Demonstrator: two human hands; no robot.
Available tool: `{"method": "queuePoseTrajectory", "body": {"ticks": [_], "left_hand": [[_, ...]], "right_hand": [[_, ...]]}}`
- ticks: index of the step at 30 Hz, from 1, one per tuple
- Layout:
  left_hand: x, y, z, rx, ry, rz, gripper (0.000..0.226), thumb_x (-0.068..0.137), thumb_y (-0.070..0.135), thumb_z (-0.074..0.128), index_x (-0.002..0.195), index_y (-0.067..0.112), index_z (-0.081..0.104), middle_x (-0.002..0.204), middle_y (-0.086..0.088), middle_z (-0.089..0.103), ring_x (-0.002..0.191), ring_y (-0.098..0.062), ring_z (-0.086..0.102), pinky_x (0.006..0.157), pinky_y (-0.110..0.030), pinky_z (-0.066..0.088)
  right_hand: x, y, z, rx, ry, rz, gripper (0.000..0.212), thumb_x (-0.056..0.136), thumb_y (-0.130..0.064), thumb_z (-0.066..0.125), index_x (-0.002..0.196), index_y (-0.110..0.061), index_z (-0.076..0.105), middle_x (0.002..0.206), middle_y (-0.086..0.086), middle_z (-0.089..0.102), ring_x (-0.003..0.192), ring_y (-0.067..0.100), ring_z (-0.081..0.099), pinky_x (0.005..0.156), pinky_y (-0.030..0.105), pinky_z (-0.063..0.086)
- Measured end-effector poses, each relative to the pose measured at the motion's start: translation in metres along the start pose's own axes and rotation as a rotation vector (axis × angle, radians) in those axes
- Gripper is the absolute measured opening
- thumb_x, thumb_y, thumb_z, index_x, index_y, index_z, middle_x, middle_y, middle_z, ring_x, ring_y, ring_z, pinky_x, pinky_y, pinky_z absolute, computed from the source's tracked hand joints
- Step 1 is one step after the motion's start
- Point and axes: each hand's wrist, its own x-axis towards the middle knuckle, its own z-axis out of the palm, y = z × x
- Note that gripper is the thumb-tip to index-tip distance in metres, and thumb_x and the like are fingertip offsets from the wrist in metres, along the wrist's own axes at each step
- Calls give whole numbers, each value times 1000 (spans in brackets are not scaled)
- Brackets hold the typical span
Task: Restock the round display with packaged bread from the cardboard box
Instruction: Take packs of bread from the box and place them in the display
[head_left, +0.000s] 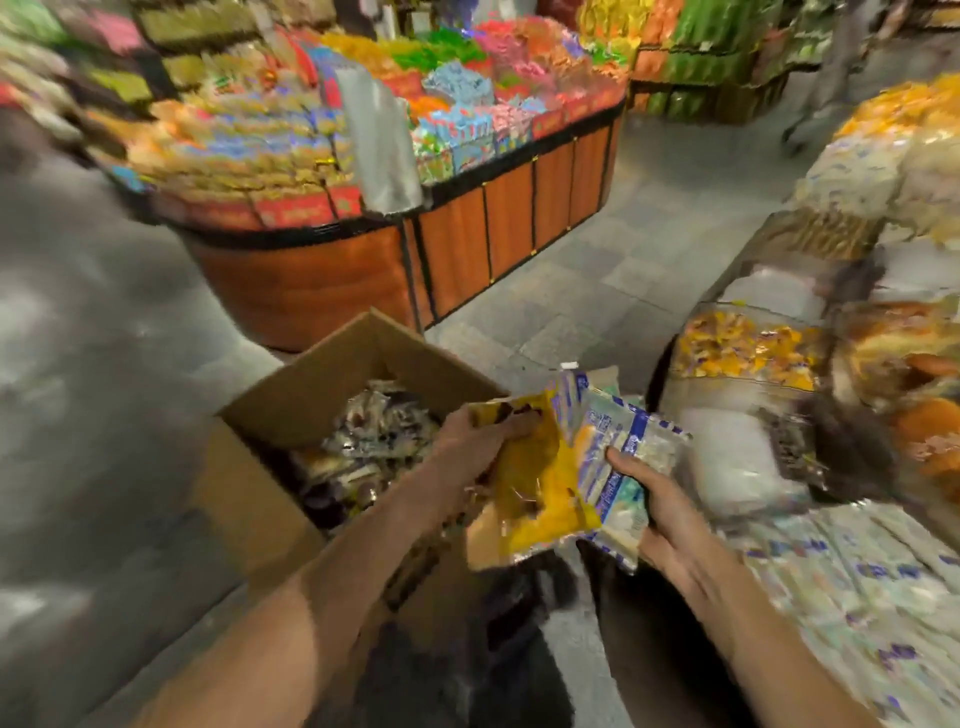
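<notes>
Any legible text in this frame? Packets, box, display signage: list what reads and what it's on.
Nothing can be read; motion blur smears all print.
Yellow packet in the left hand: dark marks, unreadable.
White-and-blue packets in the right hand: blue lettering, blurred.
Cardboard box: dark print on its near side, blurred.
Red strips on the orange display: yellow marks, too small and blurred.

The cardboard box (249, 493) is plain brown. The yellow packet (540, 488) carries dark brown patches; the white packets (602, 431) bear blue print. The far display (509, 234) has orange panels edged in black. The floor (597, 291) is grey.
</notes>
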Motion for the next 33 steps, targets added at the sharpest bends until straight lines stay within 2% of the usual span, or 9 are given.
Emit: {"method": "queuePoseTrajectory", "body": {"ticks": [2, 4, 7, 9, 11, 14, 18, 28, 33], "left_hand": [[0, -7, -65, -3, 63, -16, 65, 59, 50, 88, 112, 21, 63, 101, -5, 74, 91, -24, 73, 80, -46, 61], [7, -19, -128, -72, 77, -52, 52, 76, 39, 84, 118, 25, 57, 102, -3, 70, 86, -20, 70, 67, -35, 62], [26, -36, -218, -156, 44, -87, 36, 82, 28, 79, 114, 17, 65, 82, -1, 72, 70, -16, 70, 52, -28, 55], [42, -44, -280, -189, 42, -88, 34, 79, 27, 80, 106, 10, 69, 75, -3, 72, 68, -18, 71, 55, -32, 56], [60, -45, -341, -189, 7, -117, 39, 76, 30, 82, 107, 10, 69, 90, -8, 74, 83, -26, 71, 67, -40, 59], [84, -32, -430, -209, -34, -107, 38, 82, 24, 78, 114, 8, 65, 107, -14, 74, 90, -27, 73, 61, -37, 60], [123, 8, -525, -109, -49, 13, 36, 80, 20, 81, 109, 7, 64, 100, -15, 76, 80, -23, 75, 60, -36, 60], [331, 88, -659, 98, -218, 274, 34, 69, 7, 87, 90, 2, 60, 79, -12, 73, 65, -21, 72, 54, -36, 60], [438, 144, -687, 7, -333, 200, 60, 53, 27, 95, 98, 4, 63, 87, -17, 72, 77, -33, 68, 74, -50, 57]], "right_hand": [[22, 25, 47, -51, -68, 40, 49, 83, -13, 64, 131, -4, 61, 108, 21, 73, 84, 31, 75, 73, 45, 62], [44, 51, 90, -94, -124, 79, 48, 81, -14, 66, 129, -5, 63, 109, 20, 73, 85, 31, 75, 71, 44, 62], [77, 92, 151, -134, -124, 73, 45, 80, -14, 67, 124, -6, 64, 111, 21, 72, 86, 30, 75, 67, 40, 61], [98, 120, 198, -179, -113, 60, 48, 80, -16, 68, 126, -5, 64, 113, 22, 71, 90, 31, 74, 70, 41, 61], [115, 145, 246, -244, -66, 30, 49, 78, -18, 71, 125, -5, 65, 114, 21, 71, 93, 31, 73, 71, 40, 61], [143, 168, 321, -297, -36, -53, 47, 76, -16, 72, 121, -7, 67, 109, 19, 73, 88, 31, 75, 65, 39, 61], [186, 180, 406, -446, -22, -218, 36, 85, -5, 68, 121, -9, 65, 111, 15, 74, 94, 29, 74, 72, 39, 61], [395, 172, 536, -545, 165, -400, 28, 84, -10, 74, 111, -13, 67, 101, 9, 77, 90, 26, 75, 77, 38, 58], [474, 155, 567, -396, 425, -457, 33, 82, -10, 77, 114, -9, 68, 101, 8, 77, 91, 25, 75, 87, 44, 57]]}}
